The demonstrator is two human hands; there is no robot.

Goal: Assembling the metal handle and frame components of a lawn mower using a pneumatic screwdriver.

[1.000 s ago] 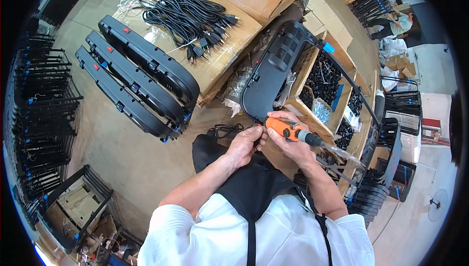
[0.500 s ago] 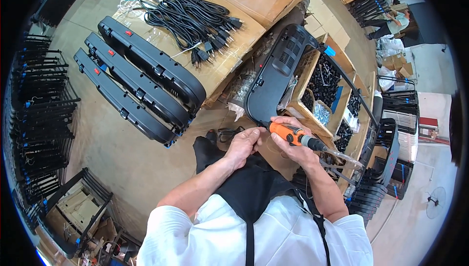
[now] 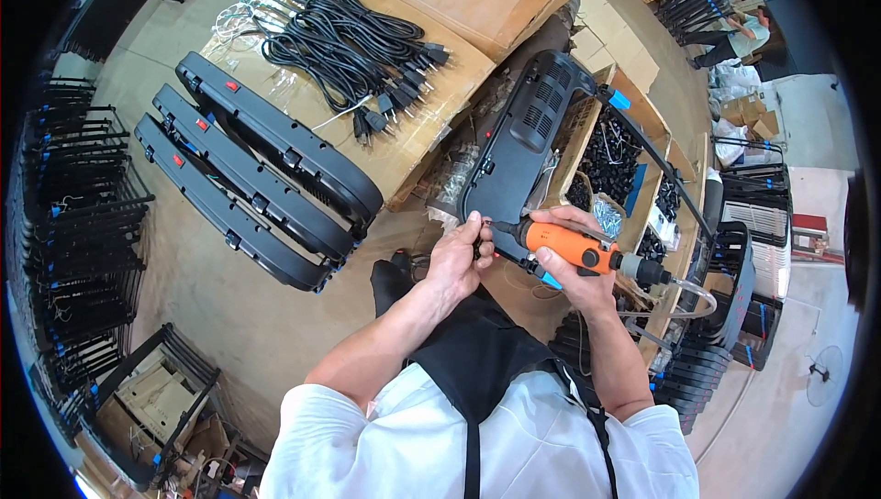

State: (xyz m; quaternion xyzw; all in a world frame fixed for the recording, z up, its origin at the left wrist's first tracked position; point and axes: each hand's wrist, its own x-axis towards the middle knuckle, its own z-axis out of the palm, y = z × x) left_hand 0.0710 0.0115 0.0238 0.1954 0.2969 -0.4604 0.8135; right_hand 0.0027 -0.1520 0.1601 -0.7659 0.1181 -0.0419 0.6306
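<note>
My right hand [image 3: 576, 265] grips an orange powered screwdriver [image 3: 562, 244] with a hose trailing from its rear, its tip pointing left at the near end of a long black plastic housing [image 3: 517, 152]. My left hand [image 3: 456, 260] pinches at that same near edge, right beside the driver's tip; whether it holds a screw is hidden by the fingers. The housing lies tilted over a cardboard box, its vented side up.
Three matching black housings [image 3: 266, 178] lie side by side to the left on the floor. A pile of black power cords [image 3: 347, 45] rests on flattened cardboard [image 3: 440, 4]. Boxes of small black parts [image 3: 613, 155] stand to the right; black metal racks [image 3: 69, 224] line the left. Another person [image 3: 734, 36] stands far off.
Both hands and the screwdriver stayed at the housing's near end; the view shifted slightly and the driver tip sits a little closer to my left fingers.
</note>
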